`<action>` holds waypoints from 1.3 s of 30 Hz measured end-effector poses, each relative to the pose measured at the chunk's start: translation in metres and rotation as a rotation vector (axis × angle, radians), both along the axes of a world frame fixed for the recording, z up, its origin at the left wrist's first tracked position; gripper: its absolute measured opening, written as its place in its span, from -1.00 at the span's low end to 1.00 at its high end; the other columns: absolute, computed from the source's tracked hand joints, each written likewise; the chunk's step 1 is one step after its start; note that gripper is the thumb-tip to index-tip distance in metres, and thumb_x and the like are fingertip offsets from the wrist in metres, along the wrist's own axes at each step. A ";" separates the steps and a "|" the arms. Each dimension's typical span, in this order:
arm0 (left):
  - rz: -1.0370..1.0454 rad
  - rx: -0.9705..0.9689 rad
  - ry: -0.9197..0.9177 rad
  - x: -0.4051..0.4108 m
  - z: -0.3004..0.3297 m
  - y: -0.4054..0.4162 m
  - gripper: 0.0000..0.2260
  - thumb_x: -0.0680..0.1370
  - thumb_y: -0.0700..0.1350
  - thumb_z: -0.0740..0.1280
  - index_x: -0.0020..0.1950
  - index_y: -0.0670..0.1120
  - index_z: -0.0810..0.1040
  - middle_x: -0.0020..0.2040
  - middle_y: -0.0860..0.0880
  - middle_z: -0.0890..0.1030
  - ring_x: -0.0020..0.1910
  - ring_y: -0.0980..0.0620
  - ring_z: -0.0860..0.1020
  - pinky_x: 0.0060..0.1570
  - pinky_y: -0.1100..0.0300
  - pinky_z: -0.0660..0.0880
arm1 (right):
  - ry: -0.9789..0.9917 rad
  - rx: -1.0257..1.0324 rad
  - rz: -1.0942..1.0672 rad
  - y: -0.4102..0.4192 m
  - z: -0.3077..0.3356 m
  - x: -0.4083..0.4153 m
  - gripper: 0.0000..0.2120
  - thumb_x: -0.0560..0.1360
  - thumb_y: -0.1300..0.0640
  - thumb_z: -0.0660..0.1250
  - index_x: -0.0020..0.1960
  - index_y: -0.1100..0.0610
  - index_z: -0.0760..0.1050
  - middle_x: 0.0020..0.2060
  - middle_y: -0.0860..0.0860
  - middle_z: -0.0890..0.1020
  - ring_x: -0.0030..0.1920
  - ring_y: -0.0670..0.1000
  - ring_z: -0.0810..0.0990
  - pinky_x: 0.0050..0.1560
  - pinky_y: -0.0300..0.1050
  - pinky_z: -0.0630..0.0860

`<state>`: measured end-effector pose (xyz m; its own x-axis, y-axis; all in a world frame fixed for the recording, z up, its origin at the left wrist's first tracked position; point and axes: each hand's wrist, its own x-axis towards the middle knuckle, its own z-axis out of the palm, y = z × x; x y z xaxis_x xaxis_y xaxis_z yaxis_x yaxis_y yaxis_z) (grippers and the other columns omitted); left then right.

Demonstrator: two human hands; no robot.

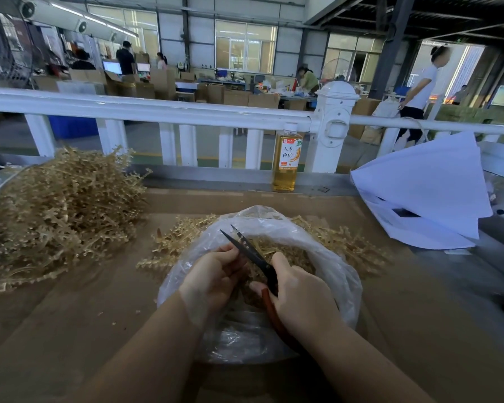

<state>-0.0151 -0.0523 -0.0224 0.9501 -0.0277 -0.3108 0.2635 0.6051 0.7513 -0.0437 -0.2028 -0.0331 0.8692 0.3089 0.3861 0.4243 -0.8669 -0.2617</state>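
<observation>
Busy workshop hall behind a white railing, and up front a brown surface. Over the open clear plastic bag, the right hand grips the red-handled scissors, blades parted and pointing up and away. The left hand pinches a tan sprig right at the blades. A big tan pile lies off left and a bottle stands by the railing.

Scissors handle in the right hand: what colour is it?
Reddish-brown; the handle shows best in the head view, under the right hand.
</observation>
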 end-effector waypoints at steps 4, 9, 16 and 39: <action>0.018 0.002 -0.006 0.001 0.000 -0.002 -0.84 0.58 -0.35 0.18 -0.13 -0.19 0.50 -0.23 -0.10 0.60 -0.22 0.01 0.53 -0.14 0.20 0.47 | 0.004 0.011 -0.010 -0.001 -0.002 0.000 -0.66 0.55 -0.28 0.10 0.13 -0.05 0.20 -0.19 -0.10 0.48 -0.19 -0.07 0.51 -0.25 -0.26 0.30; 0.035 0.025 0.006 0.001 0.000 -0.002 -0.81 0.58 -0.35 0.19 -0.18 -0.20 0.51 -0.26 -0.12 0.60 -0.26 0.01 0.52 -0.20 0.21 0.45 | -0.001 0.027 -0.013 -0.001 -0.004 -0.002 -0.64 0.54 -0.29 0.11 0.14 -0.05 0.22 -0.17 -0.09 0.50 -0.14 -0.04 0.54 -0.21 -0.23 0.34; 0.006 -0.043 0.120 -0.001 0.005 0.001 -0.77 0.63 -0.21 0.16 -0.14 -0.23 0.54 -0.33 -0.13 0.54 -0.24 -0.05 0.48 -0.07 0.10 0.47 | -0.016 0.046 -0.009 0.005 -0.005 -0.004 -0.58 0.56 -0.23 0.11 0.29 -0.01 0.21 -0.02 0.00 0.53 -0.01 0.01 0.52 -0.03 -0.16 0.42; 0.000 -0.032 0.138 0.001 0.001 0.001 -0.78 0.62 -0.20 0.16 -0.06 -0.26 0.56 -0.17 -0.18 0.53 -0.24 -0.06 0.48 -0.16 0.12 0.44 | 0.010 0.043 0.009 0.010 -0.001 -0.003 -0.69 0.55 -0.27 0.11 0.05 -0.05 0.19 -0.22 -0.08 0.48 -0.21 -0.03 0.52 -0.25 -0.23 0.32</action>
<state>-0.0138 -0.0513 -0.0215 0.8982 -0.0395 -0.4377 0.3629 0.6285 0.6880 -0.0467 -0.1924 -0.0344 0.8705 0.2996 0.3905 0.4290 -0.8508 -0.3034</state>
